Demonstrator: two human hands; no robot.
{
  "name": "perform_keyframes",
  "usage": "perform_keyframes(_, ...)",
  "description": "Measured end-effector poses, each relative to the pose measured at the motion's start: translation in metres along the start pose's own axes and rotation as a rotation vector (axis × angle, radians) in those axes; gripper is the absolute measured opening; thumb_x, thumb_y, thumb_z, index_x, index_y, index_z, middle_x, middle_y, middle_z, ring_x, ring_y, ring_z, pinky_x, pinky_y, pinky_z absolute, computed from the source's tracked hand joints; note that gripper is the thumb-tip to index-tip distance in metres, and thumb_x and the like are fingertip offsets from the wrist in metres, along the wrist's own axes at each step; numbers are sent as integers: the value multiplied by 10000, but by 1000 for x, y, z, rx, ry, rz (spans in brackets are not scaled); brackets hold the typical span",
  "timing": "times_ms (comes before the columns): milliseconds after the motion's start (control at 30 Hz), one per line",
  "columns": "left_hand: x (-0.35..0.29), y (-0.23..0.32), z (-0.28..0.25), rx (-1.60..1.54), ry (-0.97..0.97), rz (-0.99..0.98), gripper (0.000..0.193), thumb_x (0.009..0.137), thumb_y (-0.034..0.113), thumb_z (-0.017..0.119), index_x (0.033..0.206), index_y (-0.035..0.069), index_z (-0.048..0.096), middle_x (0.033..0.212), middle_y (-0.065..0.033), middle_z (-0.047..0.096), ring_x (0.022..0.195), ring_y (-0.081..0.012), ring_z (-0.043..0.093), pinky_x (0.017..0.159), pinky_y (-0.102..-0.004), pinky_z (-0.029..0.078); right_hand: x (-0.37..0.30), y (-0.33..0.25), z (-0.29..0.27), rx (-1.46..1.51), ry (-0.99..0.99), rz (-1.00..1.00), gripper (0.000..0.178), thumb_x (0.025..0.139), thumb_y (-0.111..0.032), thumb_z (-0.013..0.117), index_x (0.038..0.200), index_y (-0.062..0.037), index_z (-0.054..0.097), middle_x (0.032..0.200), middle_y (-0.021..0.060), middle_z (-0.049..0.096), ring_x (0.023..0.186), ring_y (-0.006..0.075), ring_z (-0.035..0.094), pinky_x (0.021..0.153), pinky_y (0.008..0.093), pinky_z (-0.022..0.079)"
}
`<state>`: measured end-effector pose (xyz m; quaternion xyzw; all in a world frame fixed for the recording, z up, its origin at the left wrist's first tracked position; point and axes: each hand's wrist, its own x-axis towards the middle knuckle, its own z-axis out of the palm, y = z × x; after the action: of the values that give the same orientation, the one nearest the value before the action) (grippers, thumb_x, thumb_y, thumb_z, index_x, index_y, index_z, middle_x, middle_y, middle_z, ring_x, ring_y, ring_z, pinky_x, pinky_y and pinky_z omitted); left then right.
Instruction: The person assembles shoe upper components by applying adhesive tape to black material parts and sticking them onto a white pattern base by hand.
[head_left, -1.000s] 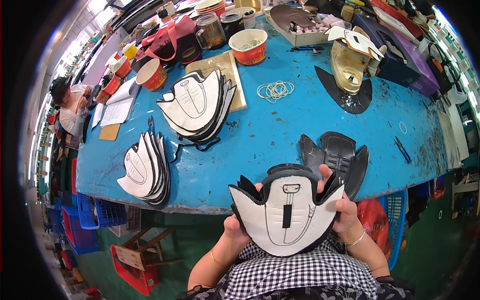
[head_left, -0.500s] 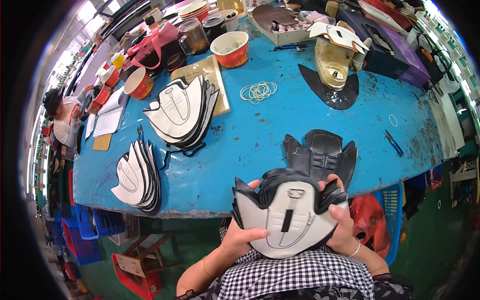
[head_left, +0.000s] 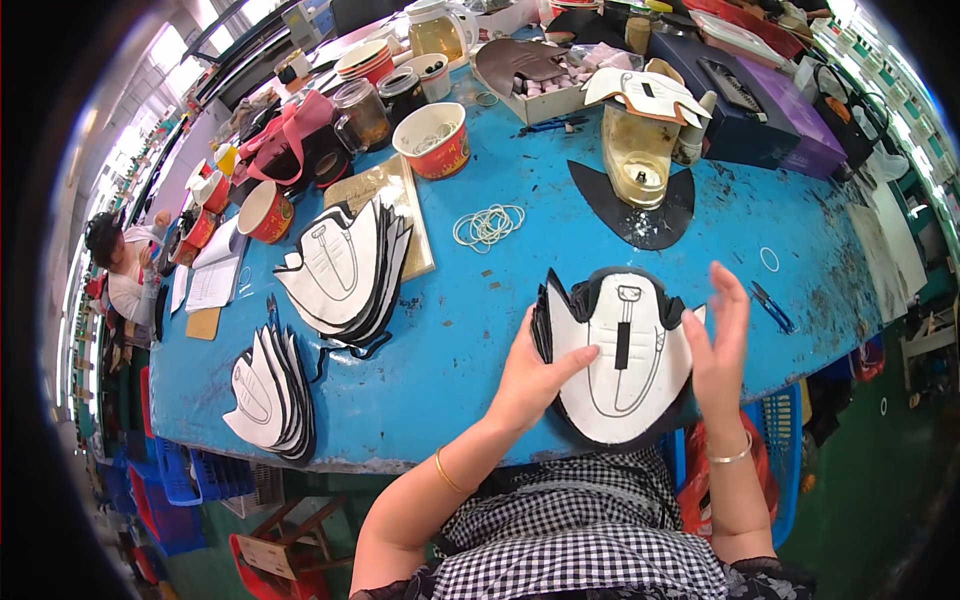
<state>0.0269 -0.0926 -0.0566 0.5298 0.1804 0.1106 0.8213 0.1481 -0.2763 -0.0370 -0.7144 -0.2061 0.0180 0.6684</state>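
A stack of shoe-upper pieces rests at the table's front edge, white lining up, with dark leather edges and a short black strip on the top piece. My left hand grips its left side, thumb lying on the white face and fingers round the edge. Beside the stack's right edge, my right hand is raised with thumb and fingers apart, holding nothing. Two more stacks of such pieces lie to the left, a larger stack and a smaller stack nearer the front edge.
Rubber bands lie mid-table, and more sit in a red paper bowl. A glue pot stands on a black piece. Blue-handled snips lie at right. At far left, another person sits.
The held stack has moved forward onto the table, covering where the black leather piece lay. My right hand has let go and opened; my left keeps its grip. The view has shifted slightly.
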Motion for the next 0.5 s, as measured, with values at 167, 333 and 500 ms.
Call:
perform_keyframes(167, 2, 2, -4, 101, -20, 55, 681, 809, 138, 781, 1357, 12, 396, 1228, -104, 576, 1137, -181, 554, 982, -332, 459, -18, -42, 41, -774, -581, -543, 743, 823, -351, 690, 1397, 25, 405, 1463, 216, 396, 1370, 332, 372, 1136, 508, 239)
perform_keyframes(333, 16, 30, -35, 256, -109, 2, 643, 824, 132, 750, 1365, 36, 416, 1195, -97, 588, 1085, -161, 573, 939, -335, 485, -24, -37, 46, -858, -745, -536, 877, 786, -507, 690, 1400, 45, 395, 1486, 215, 368, 1402, 332, 320, 1135, 527, 212)
perform_keyframes(500, 64, 66, -90, 969, 8, 162, 376, 866, 90, 682, 1219, 46, 560, 1089, -97, 604, 904, -155, 628, 755, -302, 521, -22, -40, 49, -862, -778, -523, 718, 801, -498, 677, 1362, -85, 503, 1463, 182, 409, 1381, 332, 344, 1122, 527, 226)
